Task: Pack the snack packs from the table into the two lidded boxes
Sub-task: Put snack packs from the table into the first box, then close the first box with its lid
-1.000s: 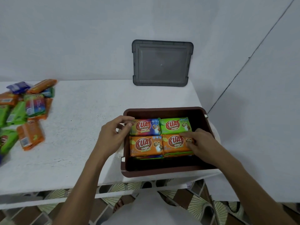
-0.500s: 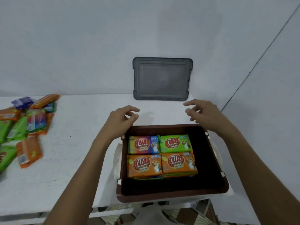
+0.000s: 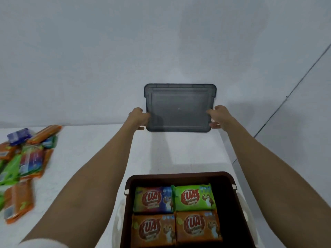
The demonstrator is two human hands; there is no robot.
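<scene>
We find the box at the near right corner of the table. It is open, and its top layer is four packs lying flat, two by two, faces up. Two are orange at the near side; one blue-and-green and one green are at the far side. They sit square and level below the rim, with a dark gap along the box's right wall. Loose packs lie heaped along the left edge, orange, green and blue. They overlap and are blurred, so we cannot count them.

Change noted: a second ago both hands were down in the box on the packs. Half a second ago they hovered above its far rim. Now both arms are stretched to the far edge. There the lid, dark grey and translucent, stands on its long side against the wall. The left hand grips its left edge and the right hand its right edge, thumbs on the face. Whether the lid has left the table we cannot tell.

Our judgement: this box is taken as full and closing begins. The heap awaits a second box, which is not in view.
</scene>
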